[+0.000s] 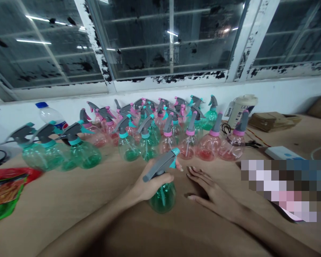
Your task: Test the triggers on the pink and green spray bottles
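My left hand (152,182) is wrapped round the neck of a green spray bottle (163,198), just under its grey and turquoise trigger head. The bottle is upright, its clear green body showing a tube inside. To the right of it, my right hand (207,191) is stretched low over the table with its fingers apart, holding nothing. Beyond both hands stand rows of spray bottles, some green like the near-left green bottle (87,155), others pink like the front pink bottle (205,146).
The wooden table (117,228) meets a white wall below windows. A clear bottle with a blue cap (49,114) stands at the left, above a red and green packet (8,192). At the right are a paper cup (242,107), brown cardboard (274,121), a white box (283,153) and a pixelated area.
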Tool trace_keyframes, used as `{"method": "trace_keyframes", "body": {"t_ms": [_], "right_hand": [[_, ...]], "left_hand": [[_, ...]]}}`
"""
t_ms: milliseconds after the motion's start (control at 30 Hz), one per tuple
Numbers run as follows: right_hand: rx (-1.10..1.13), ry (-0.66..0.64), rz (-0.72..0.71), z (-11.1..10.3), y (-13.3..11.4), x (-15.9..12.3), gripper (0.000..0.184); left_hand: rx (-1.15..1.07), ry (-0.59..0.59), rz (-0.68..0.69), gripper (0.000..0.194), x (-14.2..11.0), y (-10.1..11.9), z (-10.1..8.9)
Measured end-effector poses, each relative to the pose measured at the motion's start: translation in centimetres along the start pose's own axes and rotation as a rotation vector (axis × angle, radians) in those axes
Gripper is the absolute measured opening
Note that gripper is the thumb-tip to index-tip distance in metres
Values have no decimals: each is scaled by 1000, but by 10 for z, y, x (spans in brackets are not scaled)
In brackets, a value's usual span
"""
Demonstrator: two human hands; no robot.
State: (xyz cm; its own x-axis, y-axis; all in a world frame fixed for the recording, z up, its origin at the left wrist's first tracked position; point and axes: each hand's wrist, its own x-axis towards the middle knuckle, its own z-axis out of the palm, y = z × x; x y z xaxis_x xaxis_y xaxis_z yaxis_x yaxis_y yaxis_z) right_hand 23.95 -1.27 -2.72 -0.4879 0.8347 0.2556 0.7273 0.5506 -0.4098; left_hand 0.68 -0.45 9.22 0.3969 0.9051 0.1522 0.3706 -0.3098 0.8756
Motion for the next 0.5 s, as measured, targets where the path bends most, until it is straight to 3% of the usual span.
{"method": "trace_keyframes", "body": {"t_ms": [200, 300, 400, 500], "right_hand": [[-10, 5, -13, -1, 0, 0, 62], [-13, -7, -9, -2, -1, 0, 64], [-15, -24, -6, -2, -1, 1, 66], [-12, -24, -8, -2, -1, 1, 65]], "left_hand": [[-40, -38, 76, 14, 3, 4, -2], [24, 16, 28, 8, 1, 4, 0], [67, 94, -26, 18, -1, 4, 2], [54, 50, -33, 17, -1, 4, 2]]}}
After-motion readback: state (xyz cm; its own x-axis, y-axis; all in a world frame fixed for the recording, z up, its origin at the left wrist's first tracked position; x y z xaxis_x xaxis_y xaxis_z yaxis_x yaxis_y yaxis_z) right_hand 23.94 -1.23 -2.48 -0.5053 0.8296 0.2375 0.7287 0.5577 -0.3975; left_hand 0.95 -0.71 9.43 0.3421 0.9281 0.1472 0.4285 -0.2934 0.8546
